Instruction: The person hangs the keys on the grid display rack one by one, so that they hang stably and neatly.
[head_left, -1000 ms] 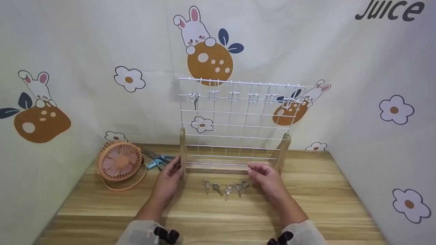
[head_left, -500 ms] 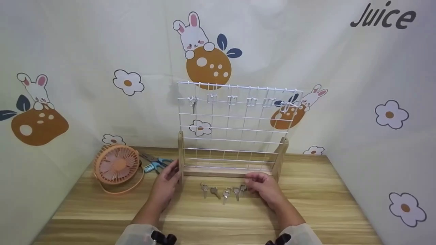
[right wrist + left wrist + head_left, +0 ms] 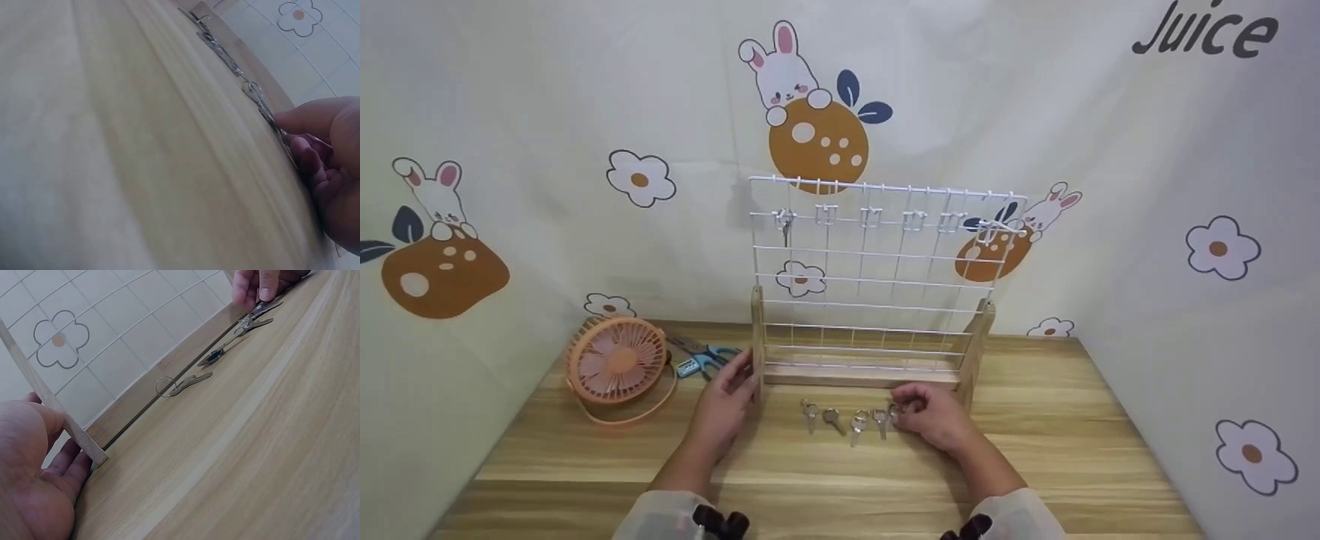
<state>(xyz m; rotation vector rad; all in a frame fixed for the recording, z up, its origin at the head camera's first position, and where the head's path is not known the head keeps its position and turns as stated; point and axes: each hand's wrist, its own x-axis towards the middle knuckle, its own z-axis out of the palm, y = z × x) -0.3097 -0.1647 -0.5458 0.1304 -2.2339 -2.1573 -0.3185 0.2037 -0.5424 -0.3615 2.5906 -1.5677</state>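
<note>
A white wire grid rack (image 3: 877, 306) with wooden side posts stands on the table. My left hand (image 3: 726, 394) holds its left wooden post (image 3: 79, 433), thumb on one side and fingers on the other. Several metal keys lie in a row before the rack, among them one with a ring (image 3: 191, 382) at the left end. My right hand (image 3: 934, 416) is at the rightmost key (image 3: 894, 411), thumb and fingertips pinching its head; the fingers partly cover it. Another key (image 3: 787, 225) hangs from the leftmost of several white hooks (image 3: 871, 217) on the grid.
An orange fan (image 3: 619, 364) stands at the left of the wooden table (image 3: 840, 495). Blue-handled scissors (image 3: 701, 356) lie between the fan and the rack. A printed cloth (image 3: 682, 90) encloses the table at the back and sides.
My right hand has moved from the rack's lower bar down and left to the rightmost key, its fingers closing there. The left hand stays at the post.
</note>
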